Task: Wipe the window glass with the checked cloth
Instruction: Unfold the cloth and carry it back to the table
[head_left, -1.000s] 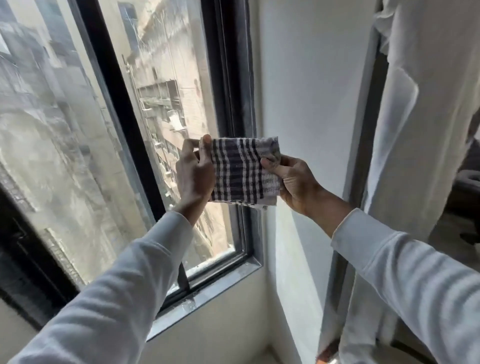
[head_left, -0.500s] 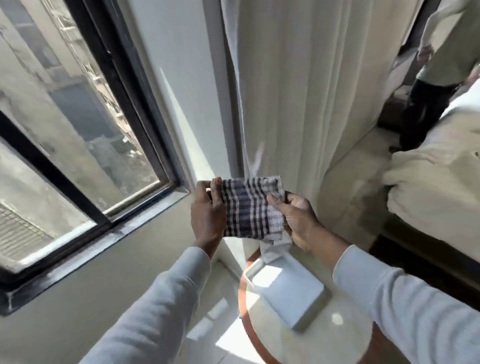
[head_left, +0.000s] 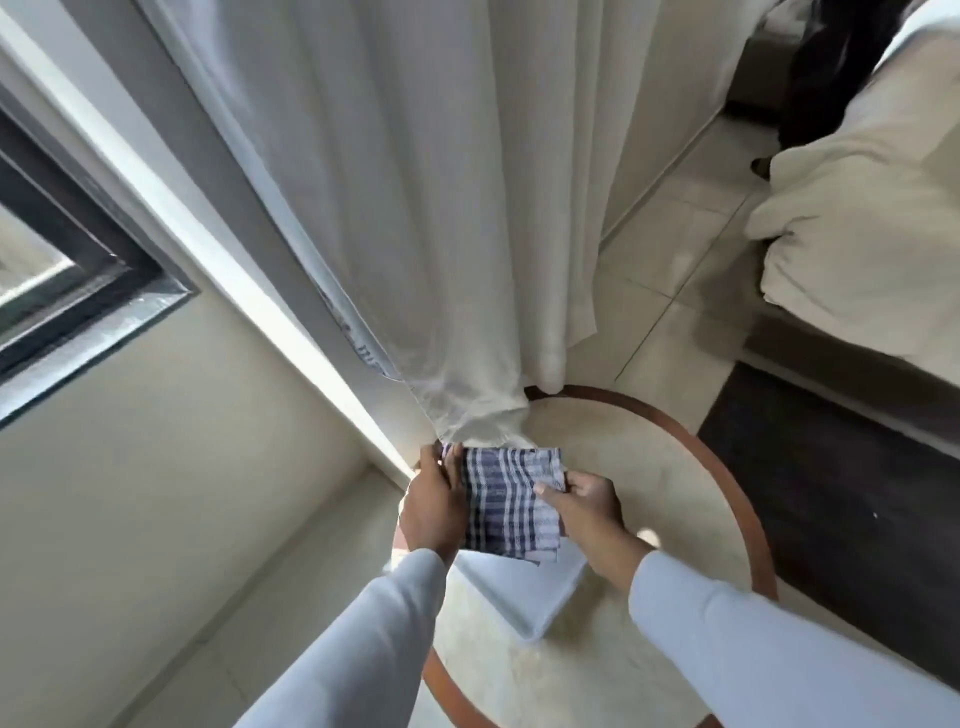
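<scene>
Nearest, two pale sleeves (head_left: 363, 649) reaching forward. Left hand (head_left: 435, 512) pinching the left edge of the checked cloth (head_left: 506, 501), thumb laid over the fabric; right hand (head_left: 587, 512) pinching the right edge, thumb on top, the other fingers tucked behind the fold and out of sight. Folded small now and brought down from the window glass (head_left: 23, 265) to just over the round table (head_left: 737, 499), above a flat white thing (head_left: 524, 597) of unclear kind. Reads as wiping broken off, perhaps done, perhaps only a refold for a clean face; impossible to say which. Beyond, curtain (head_left: 441, 208) bunched just behind the cloth, hiding the wall behind. Glass cut to a sliver at far left, its cleanliness not judgeable. Bed (head_left: 857, 234) far right, dark shape above it unreadable
</scene>
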